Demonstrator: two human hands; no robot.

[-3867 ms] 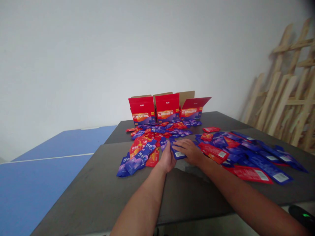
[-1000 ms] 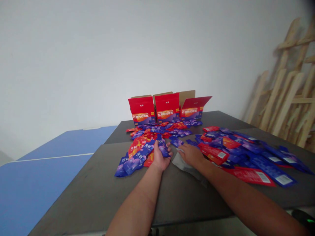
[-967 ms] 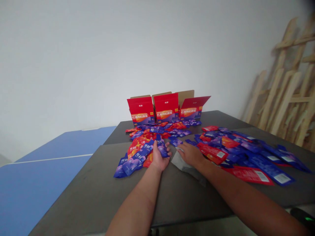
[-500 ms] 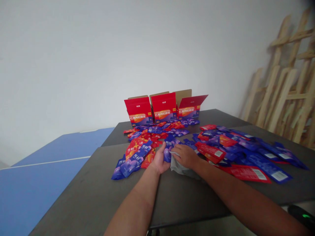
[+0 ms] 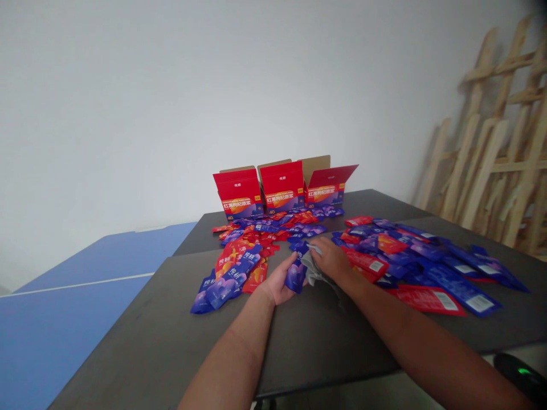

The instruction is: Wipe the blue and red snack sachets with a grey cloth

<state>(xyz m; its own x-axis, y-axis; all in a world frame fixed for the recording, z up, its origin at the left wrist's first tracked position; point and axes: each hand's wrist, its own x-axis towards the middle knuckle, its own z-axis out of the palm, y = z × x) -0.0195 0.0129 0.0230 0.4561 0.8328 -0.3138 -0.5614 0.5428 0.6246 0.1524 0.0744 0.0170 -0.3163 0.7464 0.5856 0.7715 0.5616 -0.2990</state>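
My left hand [image 5: 281, 283] holds a blue-purple pouch [image 5: 296, 276] upright over the dark table, its palm behind the pouch. Closed around a grey cloth [image 5: 314, 269], my right hand [image 5: 330, 257] is just right of that pouch, and the cloth lies against or very close to its right edge. Left of my hands is a small heap of red and blue pouches [image 5: 234, 280]. A larger pile of similar pouches [image 5: 397, 256] spreads to the right of my right forearm, several with white barcode labels showing.
Three red cartons [image 5: 282, 191] with raised flaps stand at the back of the dark table [image 5: 171, 336]. More pouches [image 5: 273, 228] lie in front of them. A blue table [image 5: 85, 296] adjoins at left. Wooden frames [image 5: 487, 154] lean on the wall at right.
My right hand has lifted slightly up and right with the cloth, uncovering more of the pouch. My left hand has turned the pouch so its front shows more. The view has shifted slightly.
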